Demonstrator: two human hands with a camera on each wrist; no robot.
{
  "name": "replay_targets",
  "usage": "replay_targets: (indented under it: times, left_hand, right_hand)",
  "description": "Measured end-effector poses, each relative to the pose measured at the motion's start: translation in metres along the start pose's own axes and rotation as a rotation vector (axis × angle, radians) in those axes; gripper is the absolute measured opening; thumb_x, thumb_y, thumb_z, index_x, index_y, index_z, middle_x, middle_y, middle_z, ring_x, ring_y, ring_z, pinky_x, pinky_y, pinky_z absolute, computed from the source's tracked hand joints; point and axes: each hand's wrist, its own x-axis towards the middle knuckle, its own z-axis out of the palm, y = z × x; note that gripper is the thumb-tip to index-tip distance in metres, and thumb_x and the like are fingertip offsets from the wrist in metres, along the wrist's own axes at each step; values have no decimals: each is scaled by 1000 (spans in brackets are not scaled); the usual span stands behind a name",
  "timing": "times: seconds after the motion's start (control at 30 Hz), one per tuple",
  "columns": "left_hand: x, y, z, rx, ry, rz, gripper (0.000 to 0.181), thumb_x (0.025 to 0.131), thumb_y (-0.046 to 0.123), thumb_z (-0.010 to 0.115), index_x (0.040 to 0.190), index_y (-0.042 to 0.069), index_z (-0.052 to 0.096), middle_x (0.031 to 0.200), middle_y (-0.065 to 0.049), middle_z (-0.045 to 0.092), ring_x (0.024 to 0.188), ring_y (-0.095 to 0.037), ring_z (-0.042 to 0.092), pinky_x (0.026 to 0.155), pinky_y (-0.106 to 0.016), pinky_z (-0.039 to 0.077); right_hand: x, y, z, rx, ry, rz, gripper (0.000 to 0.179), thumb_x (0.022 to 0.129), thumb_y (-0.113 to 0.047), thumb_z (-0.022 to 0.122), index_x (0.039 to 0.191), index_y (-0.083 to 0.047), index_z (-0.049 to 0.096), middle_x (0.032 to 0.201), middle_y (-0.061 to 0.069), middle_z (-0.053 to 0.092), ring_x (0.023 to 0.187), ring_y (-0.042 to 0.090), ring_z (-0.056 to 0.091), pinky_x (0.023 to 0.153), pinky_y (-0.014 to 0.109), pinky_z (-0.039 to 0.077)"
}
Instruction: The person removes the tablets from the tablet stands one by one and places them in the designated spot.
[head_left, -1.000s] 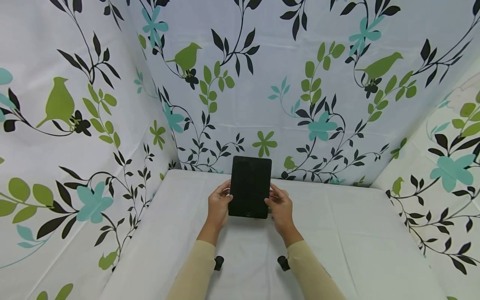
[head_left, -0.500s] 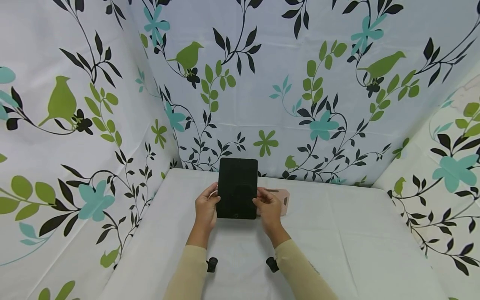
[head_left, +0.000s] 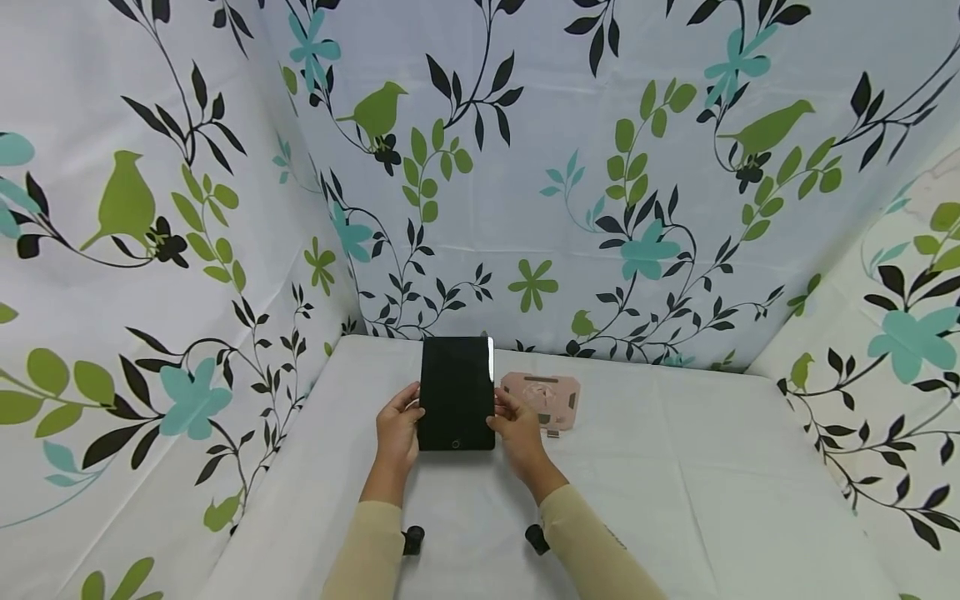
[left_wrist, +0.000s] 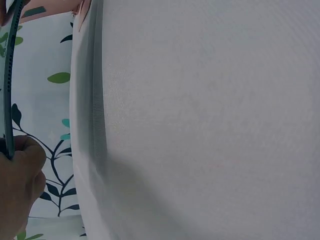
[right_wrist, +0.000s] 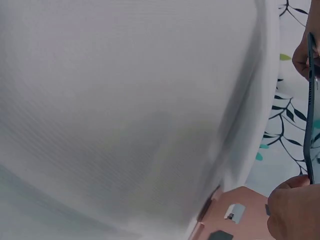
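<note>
A black tablet point(head_left: 456, 396) with a round home button at its lower edge is held up by both hands, screen towards the head camera. The left hand point(head_left: 398, 423) grips its left edge, thumb on the front. On the opposite edge, the right hand point(head_left: 519, 429) pinches the tablet the same way. Each wrist view catches the tablet only as a thin dark edge, with the left hand point(left_wrist: 22, 175) and the right hand point(right_wrist: 295, 207) at its sides. Fingers behind the tablet are hidden.
A pink tablet case point(head_left: 551, 398) with cutouts lies on the white-covered table point(head_left: 637, 492), right of the tablet and just beyond the right hand. Patterned cloth walls point(head_left: 480, 208) with leaves and birds enclose the table at the back and sides.
Both hands have carried the tablet to the left and slightly lower towards the table. The pink case, formerly hidden behind the tablet and right hand, now shows almost fully.
</note>
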Motion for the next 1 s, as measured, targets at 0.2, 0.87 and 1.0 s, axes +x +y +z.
replay_targets:
  times: [0.2,0.87,1.0]
  left_hand:
    - [1,-6,-8,71,61,-30,56,90,-22,45,143,-9,51,117,-6,55,103,-13,57,85,-14,51]
    - [6,-19,-14,405,188,-53,55,82,-19,45,132,-7,64,128,-26,63,119,-32,57,75,-13,44]
    - [7,-19,-13,465,211,-61,50,86,-14,46,130,-6,65,124,-25,65,116,-33,59,85,-23,48]
  right_hand:
    - [-3,8,4,10,-48,51,61,93,7,64,150,3,45,141,25,49,128,34,47,87,13,51]
    - [-4,40,5,25,-102,141,63,95,4,61,152,11,35,156,27,36,139,36,38,109,29,47]
    - [-3,42,6,7,-106,152,62,95,2,62,151,12,36,155,28,37,138,36,39,112,34,45]
